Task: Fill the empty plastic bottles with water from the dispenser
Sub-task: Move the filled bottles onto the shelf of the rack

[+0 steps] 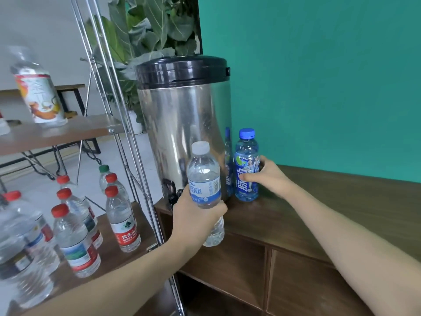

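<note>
- Left hand (196, 215): fingers curled round the lower half of a clear bottle (204, 179), white cap on, blue-and-white label; held upright in front of the dispenser (182, 124). The bottle's base shows below the hand; its fill level is hard to make out.
- Right hand (265, 174): thumb and fingers wrapped round a blue bottle (246, 169), blue cap on, standing on the worktop (319, 208) just beside the dispenser. The fingertips are hidden behind the bottle.
- Dispenser: steel drum with black lid, standing at the worktop's left end. Its black tap (170, 190) is low on the front and partly hidden by the left hand.
- A blue shape on the drum's side repeats the blue bottle; reflection or second bottle, cannot tell.
- Shelf (109, 254), lower left: a group of clear bottles (75, 238), red caps, one green cap; those at the left edge are cut off and blurred.
- Upper shelf (68, 133): a tall bottle (37, 87) with orange-printed label, top blurred.
- Plant (150, 30) behind the dispenser, partly hidden by the metal frame (118, 110).
</note>
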The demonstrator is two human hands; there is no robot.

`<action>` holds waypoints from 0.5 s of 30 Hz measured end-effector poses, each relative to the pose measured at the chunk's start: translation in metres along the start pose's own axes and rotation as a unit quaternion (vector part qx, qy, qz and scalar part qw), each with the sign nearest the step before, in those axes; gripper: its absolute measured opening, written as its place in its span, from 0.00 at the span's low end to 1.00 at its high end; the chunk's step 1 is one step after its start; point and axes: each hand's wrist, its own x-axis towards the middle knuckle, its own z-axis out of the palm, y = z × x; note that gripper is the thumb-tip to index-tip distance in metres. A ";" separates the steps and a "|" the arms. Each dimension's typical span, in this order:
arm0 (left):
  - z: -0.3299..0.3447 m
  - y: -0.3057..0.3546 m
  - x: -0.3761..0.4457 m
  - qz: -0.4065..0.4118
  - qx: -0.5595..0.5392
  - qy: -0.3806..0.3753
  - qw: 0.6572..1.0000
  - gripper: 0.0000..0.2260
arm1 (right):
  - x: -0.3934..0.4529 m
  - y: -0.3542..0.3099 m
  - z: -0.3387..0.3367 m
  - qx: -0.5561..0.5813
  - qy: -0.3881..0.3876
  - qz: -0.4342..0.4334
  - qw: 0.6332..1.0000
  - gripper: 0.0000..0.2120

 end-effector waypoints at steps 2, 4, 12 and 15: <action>-0.010 0.009 -0.004 0.006 -0.014 0.005 1.000 0.13 | -0.015 0.000 0.007 0.011 0.021 -0.009 1.000 0.27; -0.022 0.018 -0.009 0.019 -0.022 0.017 0.999 0.15 | -0.036 -0.008 0.015 0.041 0.053 -0.024 0.997 0.28; -0.111 0.079 -0.012 0.119 -0.028 0.098 0.988 0.14 | -0.087 -0.123 0.065 0.129 0.057 -0.132 0.981 0.27; -0.174 0.099 0.000 0.149 -0.006 0.163 0.975 0.16 | -0.084 -0.184 0.111 0.138 0.013 -0.176 0.975 0.29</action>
